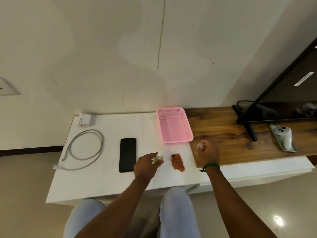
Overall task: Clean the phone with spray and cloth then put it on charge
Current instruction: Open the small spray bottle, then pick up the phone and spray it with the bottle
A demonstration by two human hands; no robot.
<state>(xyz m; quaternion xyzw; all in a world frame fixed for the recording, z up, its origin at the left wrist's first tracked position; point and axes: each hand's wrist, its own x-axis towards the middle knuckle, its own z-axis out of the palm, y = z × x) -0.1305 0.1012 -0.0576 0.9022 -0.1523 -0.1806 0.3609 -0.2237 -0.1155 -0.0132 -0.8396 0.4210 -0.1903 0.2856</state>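
Observation:
A black phone (pixel 127 154) lies face up on the white table (pixel 103 179). To its right stands a small spray bottle (pixel 158 157) of yellowish liquid, and my left hand (pixel 145 165) grips it. My right hand (pixel 207 152) hovers further right, holding the bottle's clear cap (pixel 200 145) in its fingers. Between the two hands lies a crumpled orange cloth (pixel 177 162). A grey charging cable (pixel 84 150) is coiled at the table's left, with a white charger plug (pixel 85 120) behind it.
An empty pink basket (pixel 174 126) stands behind the cloth. A wooden shelf (pixel 231 134) on the right carries a TV stand (pixel 248 124) and a white controller on a tray (pixel 284 136). A wall socket (pixel 6 88) sits far left.

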